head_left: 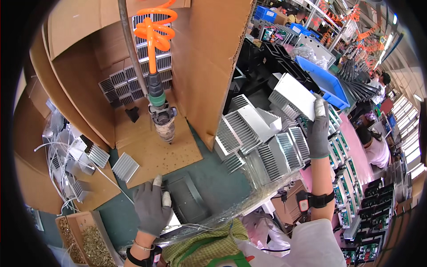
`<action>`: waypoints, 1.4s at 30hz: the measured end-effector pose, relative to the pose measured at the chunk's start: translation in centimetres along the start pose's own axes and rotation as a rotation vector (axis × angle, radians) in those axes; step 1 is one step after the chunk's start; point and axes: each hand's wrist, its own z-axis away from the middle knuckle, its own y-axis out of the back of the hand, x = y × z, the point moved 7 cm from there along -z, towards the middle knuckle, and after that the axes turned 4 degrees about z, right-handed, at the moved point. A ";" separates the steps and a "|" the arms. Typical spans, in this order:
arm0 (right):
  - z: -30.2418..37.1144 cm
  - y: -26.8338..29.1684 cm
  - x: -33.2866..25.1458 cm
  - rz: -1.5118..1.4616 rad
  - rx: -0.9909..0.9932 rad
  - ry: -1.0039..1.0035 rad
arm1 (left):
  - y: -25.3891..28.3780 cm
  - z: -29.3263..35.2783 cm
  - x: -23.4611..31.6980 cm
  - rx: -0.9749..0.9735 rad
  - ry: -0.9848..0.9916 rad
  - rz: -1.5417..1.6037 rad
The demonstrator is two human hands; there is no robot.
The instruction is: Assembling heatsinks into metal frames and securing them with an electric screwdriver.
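My right hand (319, 131), in a grey glove with pale fingertips, reaches to the right and grips the edge of a silver heat sink (297, 94). The piece is tilted, its flat plate facing up and its fins toward the stack. My left hand (152, 207), gloved alike, lies on the bench with thumb and forefinger apart. Beside its fingers is a black rectangular fixture (192, 196). A bright metal piece (172, 223) shows partly from under that hand; the rest of it is hidden.
A pneumatic screwdriver (160, 111) hangs on an orange coiled hose before an open cardboard box (209, 66). Stacked heat sinks (278, 155) stand at right, a blue bin (327, 82) beyond. At left lie wired metal parts (75, 155), a loose heat sink (126, 167) and a screw tray (76, 213).
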 end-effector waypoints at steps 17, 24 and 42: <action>1.1 -10.3 0.5 1.269 -0.617 0.444 | 0.0 0.2 0.6 0.025 -0.037 0.021; -0.1 -10.3 -3.6 1.353 -0.513 0.332 | -0.3 0.1 0.6 0.056 -0.031 -0.062; 22.5 -22.9 -1.5 1.134 -0.984 0.548 | 0.5 1.0 -2.2 0.199 -0.015 0.118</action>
